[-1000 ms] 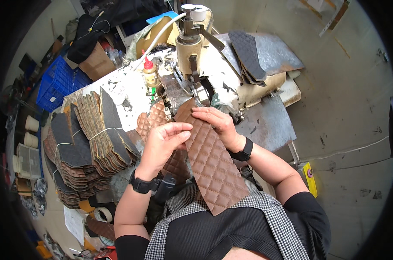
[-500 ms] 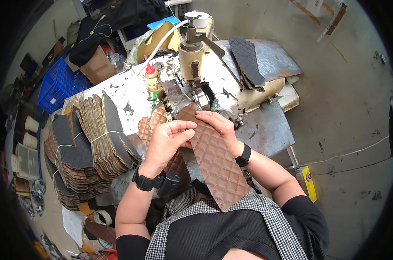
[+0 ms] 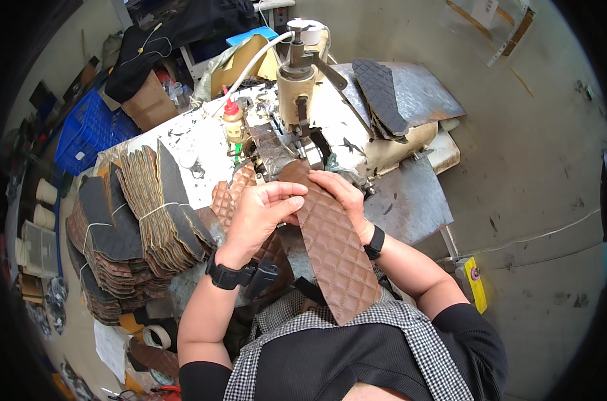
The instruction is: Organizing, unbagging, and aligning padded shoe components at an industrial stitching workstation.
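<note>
A long brown quilted leather piece (image 3: 337, 250) slants from the machine down to my chest. My left hand (image 3: 267, 210) pinches its left edge between thumb and fingers. On the opposite edge, my right hand (image 3: 340, 194) grips the piece near its upper end, thumb hidden beneath. That upper end lies at the working head of a cream-coloured sewing-type machine (image 3: 297, 97), just beyond my fingertips. More brown quilted leather (image 3: 233, 194) rests on the table left of my left hand, and another part hangs below that wrist.
Tied stacks of dark-backed cut pieces (image 3: 160, 200) stand at the left. A red-capped bottle (image 3: 233, 120) is beside the machine. Black quilted pieces (image 3: 382, 97) lie on the metal plate (image 3: 427, 90) behind right. A blue crate (image 3: 83, 137) sits far left.
The brown leather piece and my right hand have shifted very slightly right and toward me. Both hands keep their hold.
</note>
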The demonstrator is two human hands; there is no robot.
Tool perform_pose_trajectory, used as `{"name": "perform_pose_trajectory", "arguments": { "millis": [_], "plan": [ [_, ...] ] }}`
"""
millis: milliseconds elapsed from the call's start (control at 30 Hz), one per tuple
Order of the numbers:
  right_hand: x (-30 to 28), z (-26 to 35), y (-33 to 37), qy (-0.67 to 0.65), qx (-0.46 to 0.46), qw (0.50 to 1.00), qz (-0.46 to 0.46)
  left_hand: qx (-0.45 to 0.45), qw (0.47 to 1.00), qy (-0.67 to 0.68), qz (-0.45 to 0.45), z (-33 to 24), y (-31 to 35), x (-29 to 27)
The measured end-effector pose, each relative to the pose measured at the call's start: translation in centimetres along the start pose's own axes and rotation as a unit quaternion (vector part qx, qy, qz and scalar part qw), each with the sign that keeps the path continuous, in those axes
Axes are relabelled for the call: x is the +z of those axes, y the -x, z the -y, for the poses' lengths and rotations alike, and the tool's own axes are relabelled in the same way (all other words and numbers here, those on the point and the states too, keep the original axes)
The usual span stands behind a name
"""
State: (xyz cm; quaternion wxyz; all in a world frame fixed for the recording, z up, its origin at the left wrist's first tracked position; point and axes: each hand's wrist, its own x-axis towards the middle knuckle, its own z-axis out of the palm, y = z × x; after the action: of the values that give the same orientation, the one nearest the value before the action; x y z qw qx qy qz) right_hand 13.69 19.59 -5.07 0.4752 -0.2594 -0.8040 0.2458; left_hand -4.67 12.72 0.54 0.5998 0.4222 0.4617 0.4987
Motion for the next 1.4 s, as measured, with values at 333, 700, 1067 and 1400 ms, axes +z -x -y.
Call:
{"name": "perform_pose_trajectory", "arguments": {
  "millis": [333, 700, 1067, 1400],
  "plan": [
    [-7.5, -0.3, -3.4, 0.071, -0.014, 0.997, 0.015, 0.011, 1.000, 0.011, 0.004, 0.2, 0.2, -0.1],
    [-17.8, -10.1, -10.5, -0.127, 0.482, 0.867, 0.012, 0.115, 0.841, -0.489, -0.200, 7.3, 0.7, -6.8],
    [-16.5, -12.1, -8.5, 0.071, 0.396, 0.915, -0.020, -0.040, 0.805, -0.535, -0.252, 9.0, 1.4, -6.1],
    [-14.0, -2.6, -7.8, 0.103, 0.063, 0.986, -0.117, -0.102, 0.848, -0.443, -0.274, 8.1, 0.7, -7.7]
  ]
}}
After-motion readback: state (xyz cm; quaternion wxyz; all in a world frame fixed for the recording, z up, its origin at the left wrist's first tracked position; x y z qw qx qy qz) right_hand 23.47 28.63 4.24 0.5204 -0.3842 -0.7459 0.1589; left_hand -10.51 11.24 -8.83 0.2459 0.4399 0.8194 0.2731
